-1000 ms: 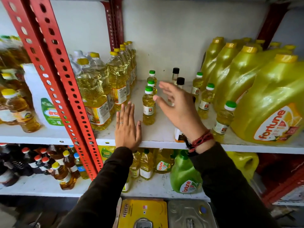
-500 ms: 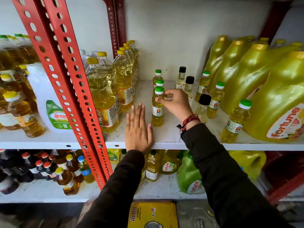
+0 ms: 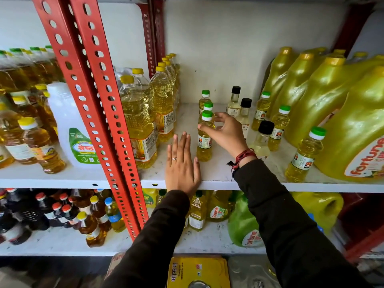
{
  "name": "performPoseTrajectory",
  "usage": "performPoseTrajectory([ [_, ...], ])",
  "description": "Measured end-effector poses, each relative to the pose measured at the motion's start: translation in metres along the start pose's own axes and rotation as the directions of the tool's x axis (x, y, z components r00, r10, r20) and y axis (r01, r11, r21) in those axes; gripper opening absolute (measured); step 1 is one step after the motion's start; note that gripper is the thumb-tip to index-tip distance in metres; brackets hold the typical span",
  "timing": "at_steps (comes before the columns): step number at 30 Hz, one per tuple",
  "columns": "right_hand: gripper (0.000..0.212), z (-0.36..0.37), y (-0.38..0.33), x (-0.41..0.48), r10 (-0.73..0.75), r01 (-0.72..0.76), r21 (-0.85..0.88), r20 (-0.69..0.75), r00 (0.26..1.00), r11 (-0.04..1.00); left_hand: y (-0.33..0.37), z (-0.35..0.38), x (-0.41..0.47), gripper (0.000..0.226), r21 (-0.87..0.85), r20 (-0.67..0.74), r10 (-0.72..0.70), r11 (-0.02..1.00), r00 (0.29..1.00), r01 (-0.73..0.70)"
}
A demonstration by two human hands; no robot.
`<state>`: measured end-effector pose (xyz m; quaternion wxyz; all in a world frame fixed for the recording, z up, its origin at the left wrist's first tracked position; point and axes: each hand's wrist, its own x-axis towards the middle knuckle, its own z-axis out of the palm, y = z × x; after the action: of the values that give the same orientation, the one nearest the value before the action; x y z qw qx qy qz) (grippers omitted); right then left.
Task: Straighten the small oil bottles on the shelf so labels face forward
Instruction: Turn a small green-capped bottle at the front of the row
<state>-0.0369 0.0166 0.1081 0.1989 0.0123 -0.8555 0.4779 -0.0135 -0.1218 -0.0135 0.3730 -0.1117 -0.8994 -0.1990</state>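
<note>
Several small oil bottles with green or black caps stand on the white shelf (image 3: 218, 181). The front green-capped bottle (image 3: 204, 149) stands upright, its label partly turned toward me. My right hand (image 3: 224, 132) grips this bottle at the neck and shoulder with thumb and fingers. Two more green-capped bottles (image 3: 205, 98) line up behind it. My left hand (image 3: 181, 165) lies flat on the shelf, fingers together, just left of the held bottle. Black-capped bottles (image 3: 264, 138) and other green-capped ones (image 3: 305, 154) stand to the right.
Large clear oil bottles (image 3: 139, 125) crowd the left, beside a red perforated upright (image 3: 99, 113). Big yellow Fortune jugs (image 3: 353, 129) fill the right. A lower shelf (image 3: 62, 244) holds dark and yellow bottles and a green jug (image 3: 243, 227).
My right hand came down from open above the shelf and closed around the front green-capped bottle. My left hand stayed flat on the shelf. The camera moved closer.
</note>
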Motion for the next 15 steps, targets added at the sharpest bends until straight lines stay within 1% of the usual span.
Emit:
performPoseTrajectory([
  [2,0.044,-0.0014,-0.0003,0.0033,0.022,-0.025,0.057,0.056,0.998,0.998,-0.0005,0.0004,0.0,0.068,0.004,0.001,-0.001,1.0,1.0,0.001],
  [4,0.038,-0.0026,-0.0008,0.0053,0.032,-0.037,0.068,0.072,0.997,0.997,-0.0004,0.0005,-0.0003,0.068,0.009,0.002,-0.001,1.0,1.0,0.001],
  [8,0.042,-0.0019,-0.0004,0.0059,0.022,-0.026,0.074,0.049,0.999,0.997,-0.0012,0.0002,-0.0002,0.068,0.013,0.002,-0.001,1.0,1.0,0.001],
  [15,0.036,0.0045,0.0016,0.003,-0.001,0.001,0.063,0.003,1.0,0.998,-0.0007,0.0004,0.0002,0.068,0.012,0.006,-0.002,1.0,1.0,0.002],
])
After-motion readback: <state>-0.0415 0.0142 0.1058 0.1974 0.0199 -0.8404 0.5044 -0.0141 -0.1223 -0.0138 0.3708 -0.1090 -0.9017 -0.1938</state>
